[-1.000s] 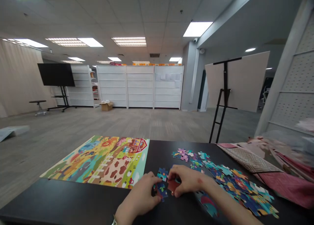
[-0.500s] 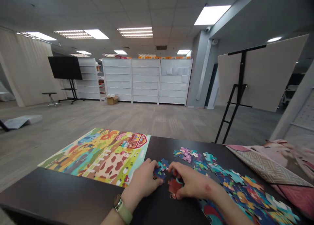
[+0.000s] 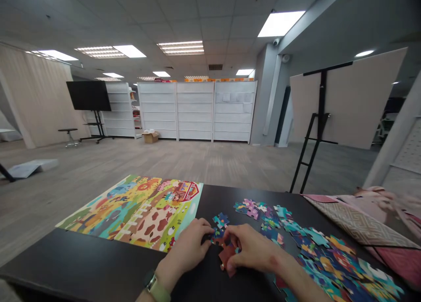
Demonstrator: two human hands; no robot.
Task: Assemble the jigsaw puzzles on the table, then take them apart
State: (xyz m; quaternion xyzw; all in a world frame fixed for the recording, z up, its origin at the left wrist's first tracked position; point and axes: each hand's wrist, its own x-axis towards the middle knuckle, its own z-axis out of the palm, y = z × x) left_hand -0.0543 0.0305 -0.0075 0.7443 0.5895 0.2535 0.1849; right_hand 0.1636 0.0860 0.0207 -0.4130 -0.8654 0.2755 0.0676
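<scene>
Puzzle piece (image 3: 226,254) reddish-brown; piled pieces (image 3: 340,261) multicoloured; watch strap (image 3: 159,292) pale green; tabletop (image 3: 108,267) black.

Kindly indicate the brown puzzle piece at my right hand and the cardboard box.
Brown puzzle piece (image 3: 226,254), head view: middle of its visible face.
Cardboard box (image 3: 151,138), head view: its front side.

Black flat screen (image 3: 88,95) on black wheeled stand (image 3: 98,123), 10 o'clock. Brown open cardboard box (image 3: 151,138), 9. White slatted shelving (image 3: 195,113), 12. Pale rectangular board (image 3: 360,104) on black easel (image 3: 320,111), 2. Pink-and-beige patterned fabric (image 3: 351,223), 4.
</scene>
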